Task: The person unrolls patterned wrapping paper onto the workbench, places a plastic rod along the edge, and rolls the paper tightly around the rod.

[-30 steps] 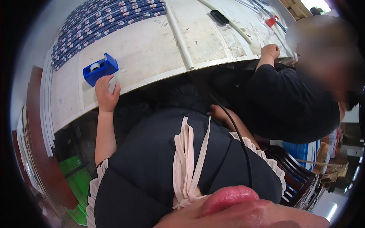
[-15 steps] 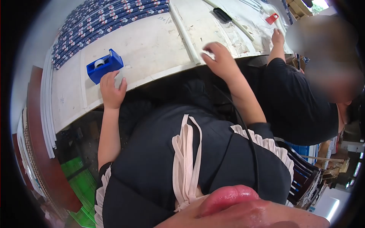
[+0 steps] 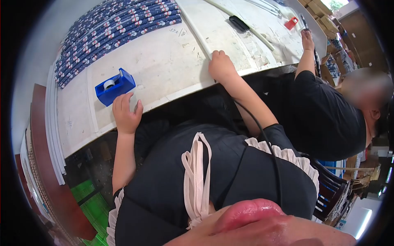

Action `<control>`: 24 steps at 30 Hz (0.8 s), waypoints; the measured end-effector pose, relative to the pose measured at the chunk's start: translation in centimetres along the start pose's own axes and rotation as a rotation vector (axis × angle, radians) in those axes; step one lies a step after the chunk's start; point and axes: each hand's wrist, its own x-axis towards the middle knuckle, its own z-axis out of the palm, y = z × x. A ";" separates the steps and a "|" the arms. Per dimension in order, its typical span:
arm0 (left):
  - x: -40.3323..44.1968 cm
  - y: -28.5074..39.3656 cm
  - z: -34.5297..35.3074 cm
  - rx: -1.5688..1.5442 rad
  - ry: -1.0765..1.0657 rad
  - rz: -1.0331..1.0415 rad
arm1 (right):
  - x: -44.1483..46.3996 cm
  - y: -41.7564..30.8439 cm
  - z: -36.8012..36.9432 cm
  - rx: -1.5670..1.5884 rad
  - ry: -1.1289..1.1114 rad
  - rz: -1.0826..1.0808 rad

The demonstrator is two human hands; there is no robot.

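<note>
One broad, pale worktop [image 3: 160,61] slants across the view, its surface scuffed and marked, its near edge in front of the person's dark apron. A co-worker in a dark top [image 3: 324,112] is at its right-hand end, one arm reaching over it. Toward the far left lies a wide stack of navy patterned strips [image 3: 123,35], laid side by side in long rows. Next in size come the slender tubes: a pale tube [image 3: 194,29] runs from the far side to the near edge, and to its right a second tube [image 3: 261,39] lies at a slant, well apart from it.

The right hand [image 3: 222,67] is over the near end of the pale tube, its grip closed around that end, which the fingers hide. The left hand [image 3: 127,114] is at the near edge farther left; its grip is open, thumb apart from the fingers, with nothing visible inside. Just beyond its fingertips sits a blue tape dispenser [image 3: 119,88]; whether they touch it I cannot tell. A black object [image 3: 239,23] rests by the second tube, a smaller red object [image 3: 291,23] lies farther right, and the dispenser carries a whitish tape roll [image 3: 109,84].
</note>
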 end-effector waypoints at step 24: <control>-0.6 -9.1 -2.9 0.359 0.076 -0.213 | -0.1 4.8 -0.6 0.000 0.137 0.098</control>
